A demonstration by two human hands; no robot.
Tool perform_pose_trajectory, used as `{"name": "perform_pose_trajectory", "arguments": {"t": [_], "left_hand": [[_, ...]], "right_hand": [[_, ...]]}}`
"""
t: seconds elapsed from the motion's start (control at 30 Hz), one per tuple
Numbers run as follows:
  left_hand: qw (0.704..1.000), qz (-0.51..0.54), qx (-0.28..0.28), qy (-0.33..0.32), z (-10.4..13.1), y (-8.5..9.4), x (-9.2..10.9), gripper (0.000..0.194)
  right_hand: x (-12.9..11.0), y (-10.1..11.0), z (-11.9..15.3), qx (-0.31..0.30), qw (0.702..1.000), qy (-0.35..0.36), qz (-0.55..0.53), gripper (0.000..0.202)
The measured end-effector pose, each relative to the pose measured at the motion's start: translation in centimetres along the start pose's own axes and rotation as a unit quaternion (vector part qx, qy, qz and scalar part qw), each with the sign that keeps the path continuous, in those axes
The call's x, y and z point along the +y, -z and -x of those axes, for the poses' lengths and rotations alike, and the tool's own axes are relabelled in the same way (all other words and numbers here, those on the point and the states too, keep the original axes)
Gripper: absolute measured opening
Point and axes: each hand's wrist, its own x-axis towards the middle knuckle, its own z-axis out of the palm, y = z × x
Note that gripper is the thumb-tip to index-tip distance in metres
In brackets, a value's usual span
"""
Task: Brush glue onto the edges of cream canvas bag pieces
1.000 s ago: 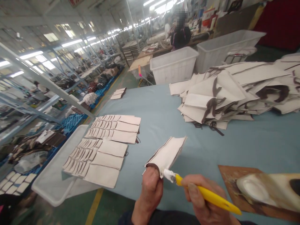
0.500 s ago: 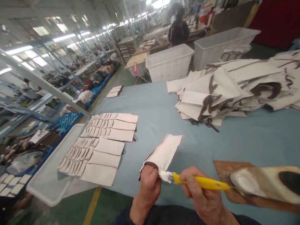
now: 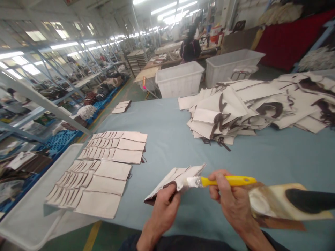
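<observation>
My left hand [image 3: 164,206] is clamped on the piece [image 3: 167,177], lower centre: cream, dark-edged, tilted, one part hidden by fingers. Right hand [image 3: 231,198] grips the brush [image 3: 206,181]; white-coated bristles at the piece, contact edge indistinct. Lower right: tub [image 3: 278,202], blurred; black object [image 3: 309,201] cut off by frame.

White ceiling tube lights [image 3: 64,45] glare above a hazy, blurred background. Diffuse light leaves faint shadows on the smooth blue-grey tabletop [image 3: 157,122]; the yellow plastic-handled brush [image 3: 238,180] looks slightly soft, and wide-angle distortion stretches the edges.
</observation>
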Motion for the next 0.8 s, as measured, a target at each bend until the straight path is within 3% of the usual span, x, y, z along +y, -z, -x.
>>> {"name": "perform_pose_trajectory", "arguments": {"t": [0.1,0.2,0.33,0.47,0.63,0.8], "left_hand": [[0.984,0.143,-0.058,0.091,-1.1,0.5,1.9,0.012],[0.941,0.283,-0.113,0.145,-2.4,1.5,3.3,0.018],[0.907,0.339,-0.169,0.185,-3.4,2.5,4.6,0.029],[0.881,0.376,-0.215,0.191,-3.2,2.2,5.2,0.026],[0.870,0.401,-0.208,0.197,-2.8,1.6,4.8,0.023],[0.865,0.419,-0.190,0.198,-2.7,1.9,3.8,0.020]], "right_hand": [[-0.7,1.3,-0.9,0.035,0.999,0.042,0.003,0.050],[-1.0,2.3,-0.8,-0.017,0.998,0.064,-0.016,0.043],[-1.5,2.3,-0.7,-0.070,0.989,0.132,0.001,0.038],[-1.9,1.7,-1.6,-0.098,0.966,0.222,0.086,0.038],[-1.6,2.2,-2.3,-0.109,0.922,0.312,0.201,0.034],[-2.0,3.5,-1.5,-0.081,0.921,0.328,0.192,0.029]]}}
